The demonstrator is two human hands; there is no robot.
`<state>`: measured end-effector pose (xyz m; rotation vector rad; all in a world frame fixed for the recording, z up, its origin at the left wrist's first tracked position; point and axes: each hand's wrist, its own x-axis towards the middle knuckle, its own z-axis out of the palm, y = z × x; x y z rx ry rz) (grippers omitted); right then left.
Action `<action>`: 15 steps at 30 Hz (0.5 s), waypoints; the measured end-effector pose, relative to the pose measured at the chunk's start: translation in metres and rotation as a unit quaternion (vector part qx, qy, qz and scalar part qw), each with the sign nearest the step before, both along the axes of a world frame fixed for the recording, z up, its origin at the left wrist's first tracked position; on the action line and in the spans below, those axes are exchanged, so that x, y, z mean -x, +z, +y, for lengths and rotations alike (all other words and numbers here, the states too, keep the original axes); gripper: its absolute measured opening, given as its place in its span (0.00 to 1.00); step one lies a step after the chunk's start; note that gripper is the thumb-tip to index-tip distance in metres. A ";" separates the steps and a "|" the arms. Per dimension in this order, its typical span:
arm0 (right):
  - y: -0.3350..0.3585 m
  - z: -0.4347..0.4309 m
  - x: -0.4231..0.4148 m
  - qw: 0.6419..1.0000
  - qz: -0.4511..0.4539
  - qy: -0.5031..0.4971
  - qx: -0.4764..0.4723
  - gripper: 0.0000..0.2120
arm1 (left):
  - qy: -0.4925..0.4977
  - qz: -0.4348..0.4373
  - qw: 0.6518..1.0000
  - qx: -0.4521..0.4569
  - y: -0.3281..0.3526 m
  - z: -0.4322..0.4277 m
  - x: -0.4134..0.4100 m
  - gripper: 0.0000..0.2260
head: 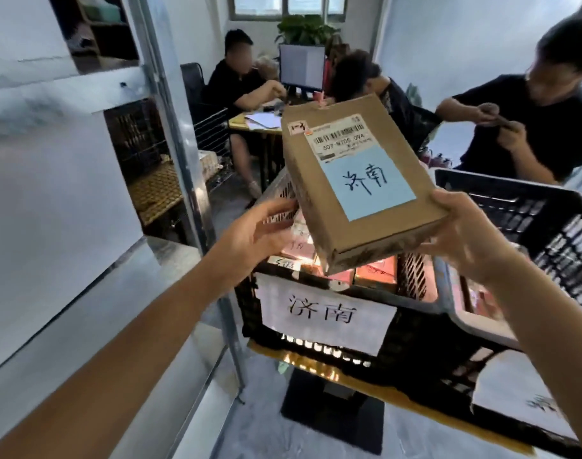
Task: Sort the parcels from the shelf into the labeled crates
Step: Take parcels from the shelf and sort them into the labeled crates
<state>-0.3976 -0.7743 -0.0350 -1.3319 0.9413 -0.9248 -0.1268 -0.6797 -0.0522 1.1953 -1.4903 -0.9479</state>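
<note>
Beneath the hands, the 济南 crate (247, 313) holds parcels (375, 272); the right hand (465, 233) grips a cardboard parcel (359, 180), and the left hand (253, 233) touches it with fingers straight.

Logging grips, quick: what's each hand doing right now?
Left hand: open, fingertips at the parcel edge.
Right hand: gripping the parcel's corner.

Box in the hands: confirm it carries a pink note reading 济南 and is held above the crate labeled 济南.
One thing is wrong: the note on the box is light blue, not pink, as the head view shows. The rest stands: it reads 济南, and the box is held above the crate labeled 济南.
</note>
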 end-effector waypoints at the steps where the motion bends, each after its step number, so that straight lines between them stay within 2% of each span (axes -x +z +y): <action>1: -0.002 -0.011 0.002 1.000 0.016 -0.008 -0.006 0.13 | 0.006 -0.010 1.000 0.001 -0.002 -0.012 -0.006 0.26; 4: -0.015 -0.046 0.010 0.997 0.041 -0.035 -0.048 0.14 | 0.001 -0.041 0.999 -0.007 -0.012 -0.046 -0.021 0.29; 6: -0.019 -0.060 0.014 0.995 0.061 -0.042 -0.071 0.14 | 0.008 -0.043 0.999 -0.022 -0.017 -0.061 -0.026 0.35; 8: -0.021 -0.076 0.017 0.993 0.084 -0.019 -0.087 0.13 | 0.020 -0.060 0.997 -0.033 -0.020 -0.077 -0.028 0.41; 10: -0.021 -0.091 0.017 0.988 0.108 0.021 -0.110 0.13 | 0.020 -0.076 0.996 -0.038 -0.023 -0.093 -0.030 0.43; 13: -0.023 -0.115 0.010 0.977 0.175 0.043 -0.117 0.26 | 0.002 -0.110 0.990 -0.082 -0.025 -0.115 -0.034 0.41; 15: -0.029 -0.130 0.006 0.964 0.218 0.085 -0.129 0.15 | -0.029 -0.139 0.982 -0.124 -0.027 -0.126 -0.034 0.40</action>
